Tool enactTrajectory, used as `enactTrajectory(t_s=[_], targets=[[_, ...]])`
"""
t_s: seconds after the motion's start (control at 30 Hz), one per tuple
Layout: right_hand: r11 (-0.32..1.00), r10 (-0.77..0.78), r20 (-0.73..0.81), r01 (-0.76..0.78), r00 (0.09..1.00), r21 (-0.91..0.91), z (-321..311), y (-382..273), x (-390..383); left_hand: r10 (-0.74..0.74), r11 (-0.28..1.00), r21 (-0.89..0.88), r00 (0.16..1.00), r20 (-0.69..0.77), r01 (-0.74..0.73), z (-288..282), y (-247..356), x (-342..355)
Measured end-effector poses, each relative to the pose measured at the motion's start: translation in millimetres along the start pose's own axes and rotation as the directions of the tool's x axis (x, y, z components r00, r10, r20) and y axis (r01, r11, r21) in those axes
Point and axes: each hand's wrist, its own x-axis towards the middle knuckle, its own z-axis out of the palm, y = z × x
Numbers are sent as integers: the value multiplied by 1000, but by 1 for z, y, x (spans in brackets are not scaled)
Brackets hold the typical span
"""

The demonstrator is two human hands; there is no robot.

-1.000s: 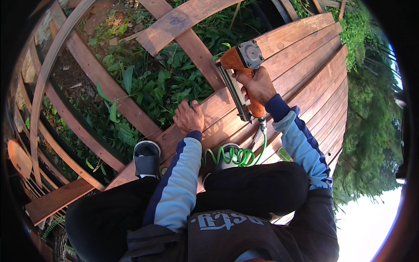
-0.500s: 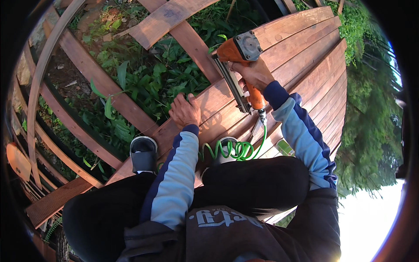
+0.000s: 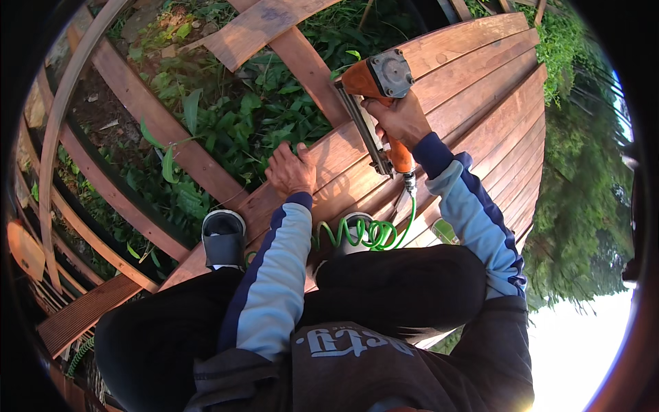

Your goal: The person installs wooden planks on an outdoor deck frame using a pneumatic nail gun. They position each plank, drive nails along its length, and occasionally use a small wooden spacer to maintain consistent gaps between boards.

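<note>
My right hand (image 3: 405, 122) is wrapped round the handle of an orange pneumatic nail gun (image 3: 358, 79), which has a grey metal head and a long dark magazine. The gun is over the outermost wooden deck board (image 3: 336, 152). A coiled green air hose (image 3: 374, 233) runs from its handle end back towards my feet. My left hand (image 3: 292, 170) grips that same board at its left edge, fingers curled over the side and thumb apart; the fingertips are partly hidden.
Left of the deck, bare joists (image 3: 151, 106) cross above leafy plants (image 3: 254, 110). A loose curved plank (image 3: 264, 31) lies across them at the top. My sandalled foot (image 3: 224, 233) rests by the deck edge. A green-and-white packet (image 3: 445, 231) lies near my right knee.
Almost nothing differs. The view has shifted slightly, while both hands and the nail gun keep their places on and above the board.
</note>
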Motion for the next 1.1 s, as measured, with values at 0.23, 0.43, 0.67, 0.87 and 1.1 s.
enactTrajectory(t_s=[0.23, 0.43, 0.67, 0.87, 1.1], targets=[[1000, 1, -1, -1, 1000, 20, 1, 1, -3, -2, 1000, -12, 1000, 20, 2, -1, 0, 0], [999, 45, 5, -45, 999, -5, 2, 0, -3, 4, 1000, -13, 1000, 4, -4, -4, 2, 1], [998, 41, 26, -39, 999, -52, 1, 2, 3, 37, 999, -20, 999, -9, -38, -1, -1, 0], [990, 124, 38, -121, 992, -72, -5, -1, 2, 35, 998, -49, 999, 34, -33, -3, -3, 0], [995, 94, -26, -93, 995, 31, -8, 3, -5, -3, 1000, -25, 1000, 31, 4, -3, 0, 1]])
